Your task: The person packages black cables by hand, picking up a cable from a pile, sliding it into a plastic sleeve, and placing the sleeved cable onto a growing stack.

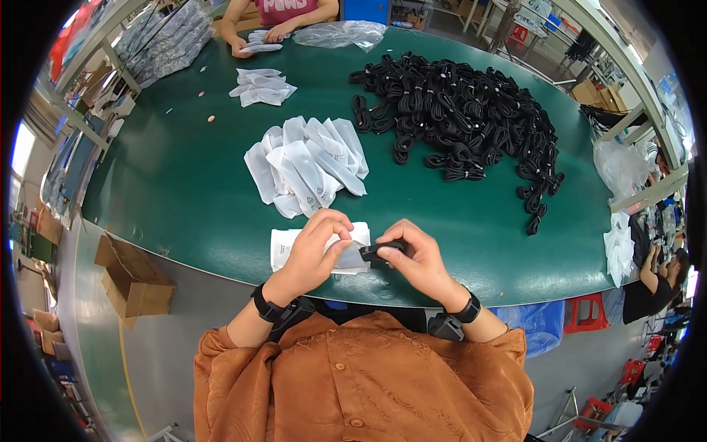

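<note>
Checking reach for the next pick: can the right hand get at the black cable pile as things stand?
Probably not right away. The right hand is shut on a black cable bundle at a white bag. The cable pile lies up the green table, nothing between.

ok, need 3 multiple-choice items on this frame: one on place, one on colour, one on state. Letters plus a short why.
1. Where does the heap of black coiled cables lie on the green table?
A. far right
B. near left
C. under the table

2. What colour are the pouches in the fanned pile?
A. blue
B. white
C. yellow

3. What is the right hand doing?
A. resting flat and bare
B. gripping a black cable bundle
C. hanging off the table

Answers:
1 A, the heap lies beyond and right of the hands.
2 B, the pouches look white.
3 B, the fingers close on the bundle, meeting the pouch that the left hand holds.
</note>
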The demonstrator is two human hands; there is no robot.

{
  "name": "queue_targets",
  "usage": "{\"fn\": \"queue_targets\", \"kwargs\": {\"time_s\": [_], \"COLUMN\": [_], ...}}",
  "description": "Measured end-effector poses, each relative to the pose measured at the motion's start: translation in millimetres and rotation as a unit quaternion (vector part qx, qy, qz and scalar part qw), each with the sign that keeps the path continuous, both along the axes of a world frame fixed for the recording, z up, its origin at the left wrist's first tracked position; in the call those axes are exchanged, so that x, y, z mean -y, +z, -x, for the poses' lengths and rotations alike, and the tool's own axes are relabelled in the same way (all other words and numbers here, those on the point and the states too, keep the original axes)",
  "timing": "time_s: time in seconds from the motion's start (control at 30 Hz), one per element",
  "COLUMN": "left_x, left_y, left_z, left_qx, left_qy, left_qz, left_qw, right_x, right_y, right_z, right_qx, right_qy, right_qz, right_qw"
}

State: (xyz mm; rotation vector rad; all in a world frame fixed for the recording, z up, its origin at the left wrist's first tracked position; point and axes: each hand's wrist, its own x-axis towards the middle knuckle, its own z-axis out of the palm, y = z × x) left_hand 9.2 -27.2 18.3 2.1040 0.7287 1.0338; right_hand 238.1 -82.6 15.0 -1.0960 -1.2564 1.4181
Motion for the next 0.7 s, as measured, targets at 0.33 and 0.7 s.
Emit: {"fn": "queue_targets", "kwargs": {"time_s": [0.33, 0.7], "left_x": [-29, -175], "left_y": [31, -12], "left_z": [-11, 97], "left_qx": [0.209, 0.107], "left_qy": [-0.047, 0.271], "left_qz": [0.229, 0.267], "left_qw": [0.95, 0.918], "right_x": [-23, -125], "right_y": [14, -25], "right_z": [1, 21], "right_qx": [0.084, 0.389], "right_qy": [-0.061, -0.078], "right_qz": [-0.292, -0.243], "right_qw": [0.951, 0.885]}}
